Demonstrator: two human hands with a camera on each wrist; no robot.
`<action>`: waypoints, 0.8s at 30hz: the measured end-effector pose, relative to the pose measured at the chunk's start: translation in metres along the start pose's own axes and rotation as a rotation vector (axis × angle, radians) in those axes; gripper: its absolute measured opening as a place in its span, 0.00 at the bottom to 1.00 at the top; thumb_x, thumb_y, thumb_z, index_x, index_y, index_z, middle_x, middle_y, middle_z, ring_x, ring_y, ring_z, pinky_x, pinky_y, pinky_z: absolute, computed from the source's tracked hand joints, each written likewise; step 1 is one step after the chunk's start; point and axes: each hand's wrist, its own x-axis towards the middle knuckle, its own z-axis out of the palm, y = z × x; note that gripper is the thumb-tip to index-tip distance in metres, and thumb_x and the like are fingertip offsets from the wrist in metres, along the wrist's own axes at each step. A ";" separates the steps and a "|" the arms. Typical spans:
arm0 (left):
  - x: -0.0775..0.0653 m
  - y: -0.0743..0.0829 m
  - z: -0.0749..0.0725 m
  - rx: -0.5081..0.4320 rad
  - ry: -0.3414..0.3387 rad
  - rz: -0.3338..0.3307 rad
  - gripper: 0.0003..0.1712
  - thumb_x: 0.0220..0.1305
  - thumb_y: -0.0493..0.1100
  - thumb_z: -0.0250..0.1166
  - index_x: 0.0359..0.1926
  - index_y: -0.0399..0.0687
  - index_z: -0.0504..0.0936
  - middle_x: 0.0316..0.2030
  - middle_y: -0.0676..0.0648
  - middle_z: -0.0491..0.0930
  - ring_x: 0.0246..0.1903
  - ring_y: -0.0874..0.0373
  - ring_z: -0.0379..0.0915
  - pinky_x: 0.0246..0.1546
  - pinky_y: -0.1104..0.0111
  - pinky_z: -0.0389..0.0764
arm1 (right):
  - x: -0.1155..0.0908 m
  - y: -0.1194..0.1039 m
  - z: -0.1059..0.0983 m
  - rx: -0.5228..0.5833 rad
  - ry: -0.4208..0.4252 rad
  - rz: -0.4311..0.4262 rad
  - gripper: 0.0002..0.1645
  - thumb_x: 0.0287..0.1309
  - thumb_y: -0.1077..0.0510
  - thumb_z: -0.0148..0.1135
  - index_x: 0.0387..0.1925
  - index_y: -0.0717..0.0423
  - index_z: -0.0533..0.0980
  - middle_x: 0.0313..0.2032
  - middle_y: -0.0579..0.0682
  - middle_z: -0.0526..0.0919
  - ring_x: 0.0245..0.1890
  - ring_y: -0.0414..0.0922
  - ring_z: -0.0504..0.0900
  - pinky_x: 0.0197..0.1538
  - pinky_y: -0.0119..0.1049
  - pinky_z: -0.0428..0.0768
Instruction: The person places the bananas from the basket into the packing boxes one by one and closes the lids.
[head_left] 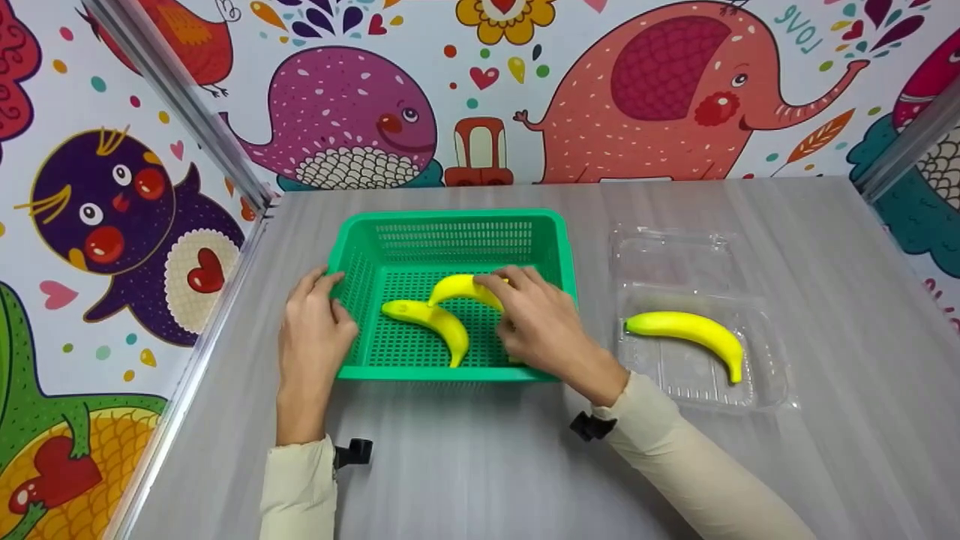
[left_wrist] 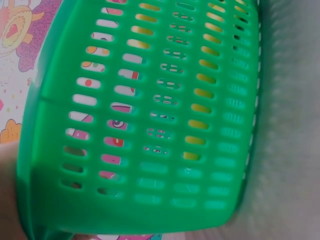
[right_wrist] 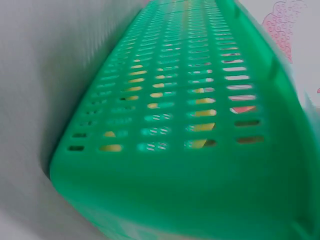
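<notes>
A green plastic basket (head_left: pixel 450 373) with slotted walls stands on the table. My left hand (head_left: pixel 315 330) grips its left rim, fingers over the edge. In the left wrist view that hand's skin (left_wrist: pixel 7 195) shows beside the rim. Inside the basket, my right hand (head_left: pixel 540 322) pinches a yellow banana (head_left: pixel 456 287) from above and hides its right end. The tip of this banana overlaps another banana (head_left: pixel 439 321) lying on the basket floor. A little more yellow shows under the right hand. Through the slots in the right wrist view, yellow patches (right_wrist: pixel 202 127) are visible.
Right of the basket lies a clear plastic clamshell box (head_left: pixel 652 375), its lid folded back, with one banana (head_left: pixel 690 330) in it. The grey table (head_left: pixel 450 465) meets a cartoon-printed wall (head_left: pixel 487 90) at the back and another at the left.
</notes>
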 end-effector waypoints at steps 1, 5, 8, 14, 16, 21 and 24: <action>0.000 0.000 0.000 0.000 0.000 0.003 0.24 0.74 0.28 0.52 0.65 0.32 0.83 0.72 0.31 0.76 0.72 0.31 0.73 0.64 0.38 0.81 | -0.001 0.001 -0.003 0.001 0.005 0.005 0.38 0.60 0.72 0.62 0.71 0.47 0.78 0.63 0.52 0.84 0.60 0.52 0.82 0.40 0.46 0.90; 0.002 0.000 -0.001 -0.004 0.007 0.006 0.24 0.74 0.28 0.54 0.66 0.32 0.83 0.71 0.31 0.76 0.72 0.30 0.72 0.67 0.37 0.79 | -0.006 0.005 -0.014 0.018 0.038 0.013 0.38 0.60 0.70 0.66 0.71 0.47 0.78 0.64 0.51 0.83 0.60 0.51 0.81 0.41 0.46 0.91; 0.002 0.000 -0.001 -0.014 0.009 0.008 0.24 0.73 0.27 0.54 0.66 0.32 0.83 0.71 0.30 0.77 0.72 0.29 0.71 0.68 0.37 0.78 | -0.010 0.008 -0.023 0.029 0.064 0.011 0.38 0.60 0.69 0.68 0.71 0.47 0.78 0.63 0.51 0.83 0.59 0.50 0.81 0.43 0.46 0.91; 0.003 0.000 -0.001 -0.028 0.000 0.008 0.24 0.73 0.27 0.55 0.66 0.31 0.82 0.71 0.30 0.77 0.71 0.29 0.72 0.69 0.38 0.78 | -0.025 0.019 -0.039 0.038 0.091 0.036 0.40 0.59 0.68 0.71 0.72 0.46 0.78 0.65 0.50 0.83 0.60 0.50 0.81 0.49 0.47 0.91; 0.003 0.000 -0.001 -0.030 -0.003 0.005 0.24 0.73 0.27 0.55 0.66 0.31 0.82 0.70 0.30 0.77 0.71 0.29 0.72 0.70 0.38 0.77 | -0.031 0.024 -0.044 0.042 0.098 0.053 0.40 0.58 0.68 0.72 0.72 0.45 0.78 0.65 0.50 0.83 0.61 0.51 0.81 0.50 0.47 0.91; 0.004 -0.002 -0.002 -0.039 -0.012 -0.006 0.24 0.73 0.27 0.56 0.66 0.31 0.82 0.71 0.29 0.77 0.72 0.28 0.71 0.71 0.38 0.76 | -0.045 0.035 -0.058 0.063 0.126 0.094 0.40 0.59 0.67 0.72 0.73 0.45 0.77 0.66 0.50 0.82 0.62 0.51 0.80 0.54 0.50 0.90; 0.004 -0.002 -0.003 -0.050 -0.020 -0.019 0.24 0.73 0.27 0.57 0.66 0.31 0.83 0.71 0.29 0.76 0.73 0.28 0.70 0.72 0.38 0.75 | -0.055 0.043 -0.066 0.072 0.145 0.107 0.39 0.59 0.67 0.72 0.72 0.46 0.78 0.65 0.50 0.83 0.62 0.51 0.80 0.56 0.50 0.89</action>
